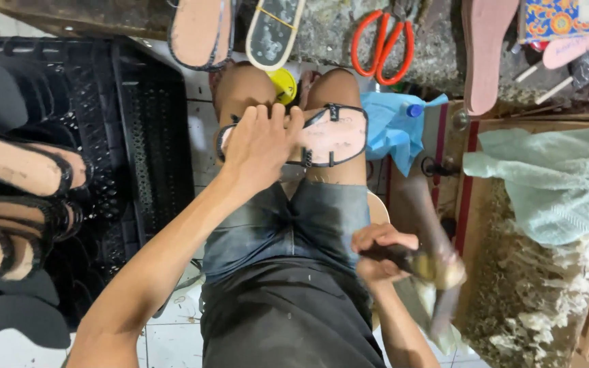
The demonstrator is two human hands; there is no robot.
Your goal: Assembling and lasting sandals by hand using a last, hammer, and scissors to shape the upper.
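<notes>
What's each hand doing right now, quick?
Left hand: pressed down on the sandal sole lying across the knees, fingers spread.
Right hand: closed around a brush, its head blurred.

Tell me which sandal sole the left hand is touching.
The black-strapped sole across the knees, under the left hand; the other soles lie on the bench and in the crate.

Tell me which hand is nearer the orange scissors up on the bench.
Left. The left hand presses the sandal sole on the knees, just below the orange scissors. The right hand grips a brush lower down, by the lap.
</notes>
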